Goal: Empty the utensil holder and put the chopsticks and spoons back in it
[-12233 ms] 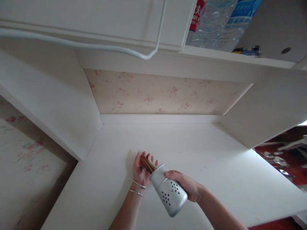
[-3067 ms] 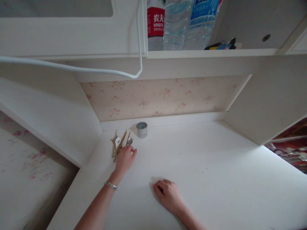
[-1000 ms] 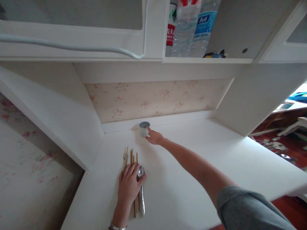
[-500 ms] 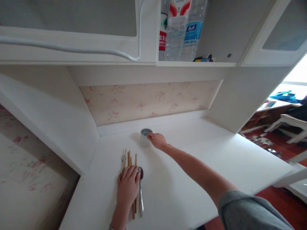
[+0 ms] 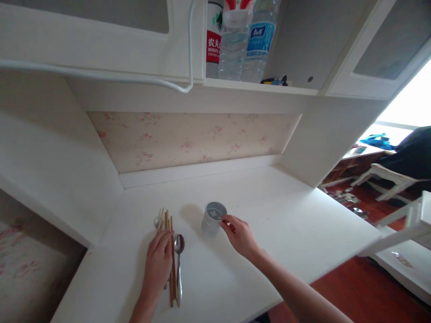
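Right hand (image 5: pixel 239 234) pinches the near-right rim of a grey perforated cup (image 5: pixel 211 224), left of it; left hand (image 5: pixel 159 258), fingers together, covers chopsticks (image 5: pixel 173 273) beside a spoon (image 5: pixel 179 269) on the white tabletop (image 5: pixel 235 273).

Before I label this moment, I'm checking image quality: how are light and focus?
Head view: the bright patch at far right is blown out; a soft shadow falls left of the metal cup; the floor clutter is too soft to name.
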Available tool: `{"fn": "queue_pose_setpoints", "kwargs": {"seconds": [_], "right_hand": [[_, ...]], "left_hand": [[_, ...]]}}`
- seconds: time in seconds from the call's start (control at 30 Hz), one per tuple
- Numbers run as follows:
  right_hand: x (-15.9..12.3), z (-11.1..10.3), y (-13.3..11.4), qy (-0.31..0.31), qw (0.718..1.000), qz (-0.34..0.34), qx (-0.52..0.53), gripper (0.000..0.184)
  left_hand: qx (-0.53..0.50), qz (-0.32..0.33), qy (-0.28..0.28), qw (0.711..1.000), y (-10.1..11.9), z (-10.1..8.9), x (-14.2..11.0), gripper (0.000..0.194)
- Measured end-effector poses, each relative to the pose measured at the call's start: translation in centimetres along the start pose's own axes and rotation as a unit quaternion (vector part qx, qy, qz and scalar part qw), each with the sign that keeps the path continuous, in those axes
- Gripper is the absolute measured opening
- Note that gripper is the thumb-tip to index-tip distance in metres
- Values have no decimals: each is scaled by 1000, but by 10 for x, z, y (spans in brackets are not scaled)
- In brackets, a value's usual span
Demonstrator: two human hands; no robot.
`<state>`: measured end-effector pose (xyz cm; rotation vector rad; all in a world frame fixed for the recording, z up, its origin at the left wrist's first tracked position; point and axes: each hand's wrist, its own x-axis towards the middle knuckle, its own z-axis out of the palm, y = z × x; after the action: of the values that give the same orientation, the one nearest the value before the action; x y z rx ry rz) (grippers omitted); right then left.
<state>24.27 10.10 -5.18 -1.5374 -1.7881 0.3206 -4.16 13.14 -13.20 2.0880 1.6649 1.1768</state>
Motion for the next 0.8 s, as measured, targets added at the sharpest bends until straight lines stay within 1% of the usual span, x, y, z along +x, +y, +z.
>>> {"fn": "queue_pose_setpoints", "kwargs": {"seconds": [0.07, 0.17, 0.33, 0.43, 0.53, 0.67, 0.73, 0.8], "right_hand": [[-13, -1, 5, 8, 1000, 0, 8, 19], [-26, -3, 11, -2, 1000, -5, -6, 20], [-33, -4, 16, -21, 1000, -5, -2, 20], [-32, -1, 17, -17, 1000, 6, 19, 20], [-32, 3, 20, -10, 999, 20, 46, 21], [-34, 8, 25, -5, 995, 40, 89, 28], [-36, 10, 30, 13, 992, 68, 109, 33], [-37, 11, 36, 43, 984, 113, 132, 37]], "left_hand": [[-42, -55, 21, 997, -1, -3, 2, 35], [-87, -124, 47, 987, -2, -12, 3, 34], [-117, -226, 66, 965, -3, -26, 7, 34], [-123, -256, 69, 956, -5, -28, 10, 35], [-133, -282, 59, 948, -10, -25, 11, 36], [-139, -299, 50, 943, -17, -20, 11, 35], [-141, -303, 50, 941, -19, -20, 10, 34], [-139, -309, 48, 939, -19, -21, 10, 34]]}}
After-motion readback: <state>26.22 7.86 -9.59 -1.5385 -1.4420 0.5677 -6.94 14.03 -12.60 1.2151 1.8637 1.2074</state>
